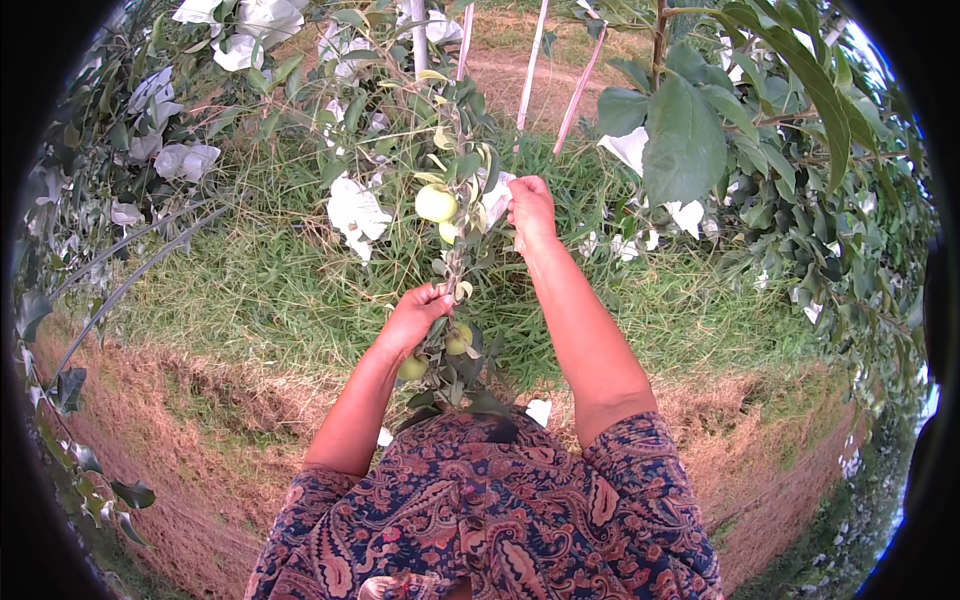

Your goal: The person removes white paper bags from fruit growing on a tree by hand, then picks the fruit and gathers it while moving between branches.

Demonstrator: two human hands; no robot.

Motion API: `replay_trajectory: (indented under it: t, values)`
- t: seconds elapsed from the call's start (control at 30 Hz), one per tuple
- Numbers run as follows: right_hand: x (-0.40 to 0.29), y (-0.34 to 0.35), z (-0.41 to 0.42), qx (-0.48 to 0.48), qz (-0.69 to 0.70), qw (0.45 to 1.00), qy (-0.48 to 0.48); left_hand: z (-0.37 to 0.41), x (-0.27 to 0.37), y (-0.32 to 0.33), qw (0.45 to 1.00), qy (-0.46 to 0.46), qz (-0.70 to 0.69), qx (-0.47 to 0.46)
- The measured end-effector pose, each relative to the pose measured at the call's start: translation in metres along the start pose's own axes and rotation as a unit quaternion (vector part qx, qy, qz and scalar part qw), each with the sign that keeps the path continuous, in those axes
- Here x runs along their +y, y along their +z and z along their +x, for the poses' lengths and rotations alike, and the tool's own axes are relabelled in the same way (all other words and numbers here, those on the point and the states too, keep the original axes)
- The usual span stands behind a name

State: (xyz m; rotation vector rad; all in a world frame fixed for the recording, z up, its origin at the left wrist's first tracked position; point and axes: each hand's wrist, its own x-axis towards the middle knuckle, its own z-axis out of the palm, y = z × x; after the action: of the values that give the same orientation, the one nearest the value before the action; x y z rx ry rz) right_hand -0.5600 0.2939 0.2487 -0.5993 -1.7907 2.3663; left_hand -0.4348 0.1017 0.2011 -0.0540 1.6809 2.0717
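A leafy apple branch (455, 262) runs up the middle of the view, bearing several pale green apples. My left hand (421, 311) grips this branch between thumb and fingers, just above a green apple (458, 339) and another one (412, 367) lower down. Higher up, my right hand (532, 210) pinches the edge of a white fruit bag (496, 199) at the branch's right side. Left of that bag is a larger pale green apple (436, 203), with a smaller one (448, 232) partly hidden below it. Whether the bag holds a fruit cannot be told.
White bags (355, 213) hang on branches at the left and right. A big leaf (685, 139) hangs close at the upper right. Pink and white straps (580, 90) and a pale pole (418, 41) stand beyond. Grey tubes (142, 270) cross the left side. Grass (247, 300) covers the ground.
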Motion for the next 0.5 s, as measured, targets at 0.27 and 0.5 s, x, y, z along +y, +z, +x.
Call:
replay_trajectory:
  t: [0.27,0.5]
  values:
    - [0.0,0.001,-0.004,-0.004,0.071,0.997,0.018,-0.002,0.003,0.003,1.0,-0.015,-0.01,0.003]
    - [0.013,-0.006,0.002,-0.044,-0.074,0.996,-0.021,0.0,0.003,0.007,1.0,-0.016,-0.001,0.002]
